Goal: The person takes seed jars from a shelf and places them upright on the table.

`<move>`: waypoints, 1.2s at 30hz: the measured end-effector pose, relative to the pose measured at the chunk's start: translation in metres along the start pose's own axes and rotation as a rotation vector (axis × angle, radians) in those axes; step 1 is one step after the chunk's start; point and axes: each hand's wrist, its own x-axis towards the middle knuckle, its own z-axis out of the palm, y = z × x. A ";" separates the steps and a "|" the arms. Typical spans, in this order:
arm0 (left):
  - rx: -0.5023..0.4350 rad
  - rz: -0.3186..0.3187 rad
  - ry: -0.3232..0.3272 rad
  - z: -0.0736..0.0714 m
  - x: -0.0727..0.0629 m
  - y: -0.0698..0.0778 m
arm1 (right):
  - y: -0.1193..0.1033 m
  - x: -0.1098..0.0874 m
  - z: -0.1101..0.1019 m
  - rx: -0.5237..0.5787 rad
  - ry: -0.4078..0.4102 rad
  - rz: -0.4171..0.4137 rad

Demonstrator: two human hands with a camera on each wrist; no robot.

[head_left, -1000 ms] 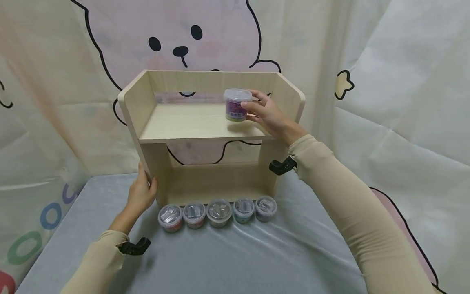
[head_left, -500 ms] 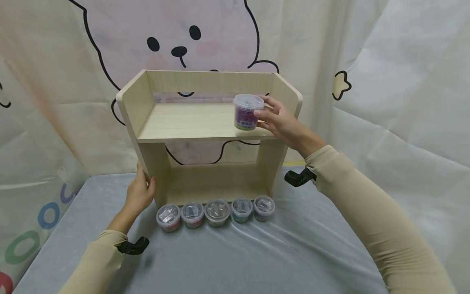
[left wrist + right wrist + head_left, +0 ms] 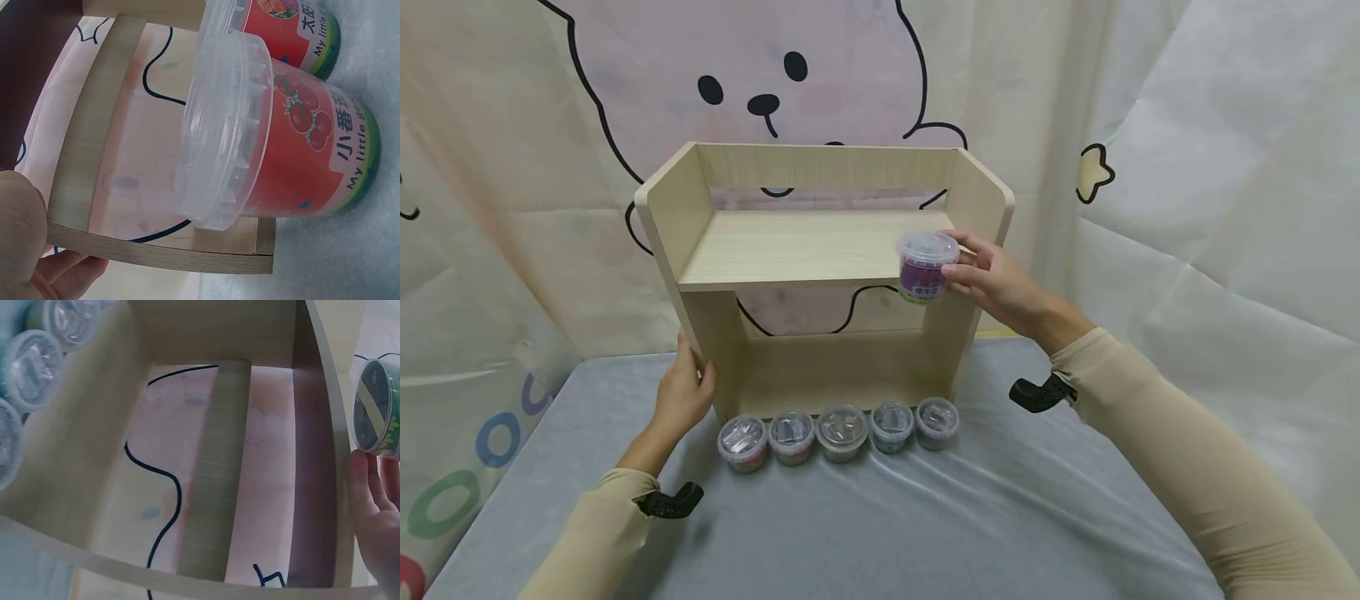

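Observation:
My right hand (image 3: 1011, 292) holds a clear plastic tub (image 3: 922, 265) with a purple label and a clear lid. The tub is upright in front of the upper board's front edge, near the right side. At the right of the right wrist view, its base (image 3: 373, 406) shows above the fingers. My left hand (image 3: 681, 400) grips the left side panel of a pale wooden two-tier shelf (image 3: 790, 246), with the thumb and fingers on opposite faces in the left wrist view. Near that hand stands a red-labelled tub (image 3: 294, 144) picturing tomatoes.
Several lidded tubs (image 3: 842, 433) form a row on the blue-grey tablecloth (image 3: 865, 533), along the front of the shelf's lower level. Behind the shelf hangs a curtain (image 3: 1022, 125) printed with a cartoon bear.
My right hand has brought the purple-labelled tub from above the upper board forward, down and to the right, past its front edge. The left hand stays on the side panel.

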 end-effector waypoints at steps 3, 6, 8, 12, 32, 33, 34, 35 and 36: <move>0.001 -0.006 -0.006 0.000 0.001 0.000 | 0.007 -0.008 -0.002 -0.003 -0.008 0.013; 0.003 -0.013 -0.012 -0.001 0.002 0.000 | 0.014 -0.014 -0.003 -0.003 -0.017 0.013; 0.006 -0.020 -0.018 -0.001 0.002 -0.001 | 0.018 -0.018 -0.004 0.001 -0.024 0.010; 0.010 -0.039 -0.034 -0.003 0.002 -0.001 | 0.026 -0.026 -0.005 0.015 -0.049 -0.004; 0.003 -0.036 -0.030 -0.001 0.001 0.001 | 0.095 -0.062 -0.033 0.003 -0.099 0.010; 0.002 -0.036 -0.030 -0.002 0.001 0.002 | 0.098 -0.064 -0.034 0.000 -0.096 0.015; 0.002 -0.034 -0.029 -0.002 0.000 0.002 | 0.100 -0.066 -0.035 -0.001 -0.094 0.019; 0.002 -0.035 -0.030 -0.002 0.000 0.002 | 0.103 -0.067 -0.037 -0.001 -0.093 0.022; 0.001 -0.035 -0.032 -0.002 0.000 0.003 | 0.105 -0.069 -0.038 0.001 -0.091 0.025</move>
